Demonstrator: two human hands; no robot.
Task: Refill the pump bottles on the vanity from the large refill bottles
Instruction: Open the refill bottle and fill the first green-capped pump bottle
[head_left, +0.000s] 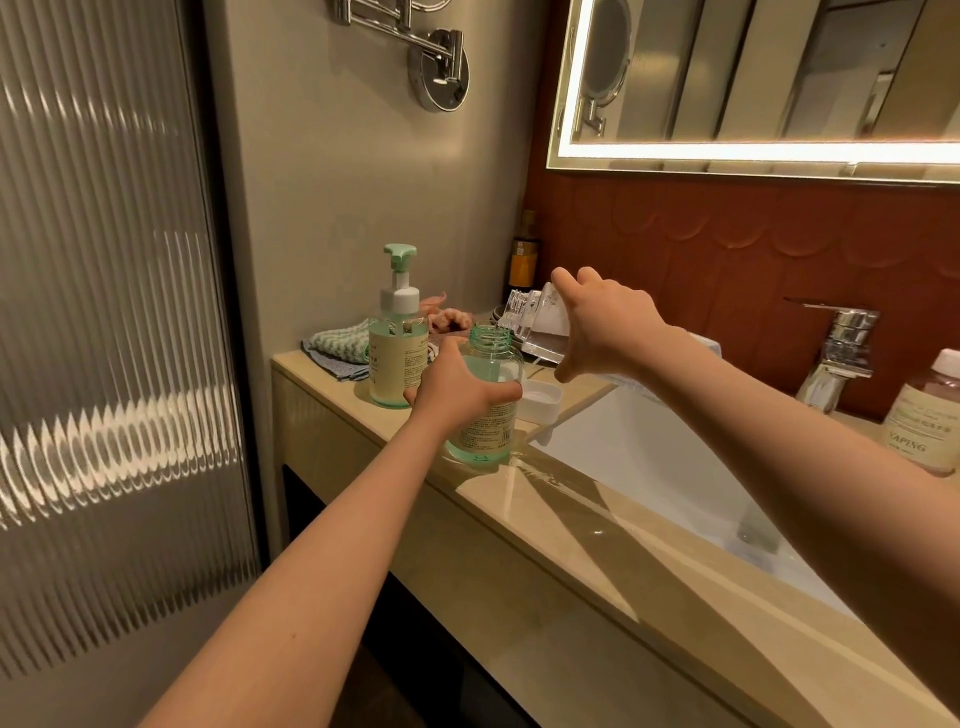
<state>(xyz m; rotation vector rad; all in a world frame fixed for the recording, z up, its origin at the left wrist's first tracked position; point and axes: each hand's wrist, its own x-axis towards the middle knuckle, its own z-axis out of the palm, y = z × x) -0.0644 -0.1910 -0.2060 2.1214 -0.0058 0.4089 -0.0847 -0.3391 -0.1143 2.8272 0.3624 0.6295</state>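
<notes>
On the beige vanity (571, 519), beside the sink (649, 457), the left hand (457, 387) curls round the uncapped green bottle (485, 431) (standing upright). The right hand (608, 325) clasps a clear refill bottle (535, 322), tilted just above. Pouring looks due; next, line up the mouths.

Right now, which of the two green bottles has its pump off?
The green bottle that the left hand grips at the counter's front edge: its threaded neck is bare. The other green bottle, behind it, wears its pump.
</notes>
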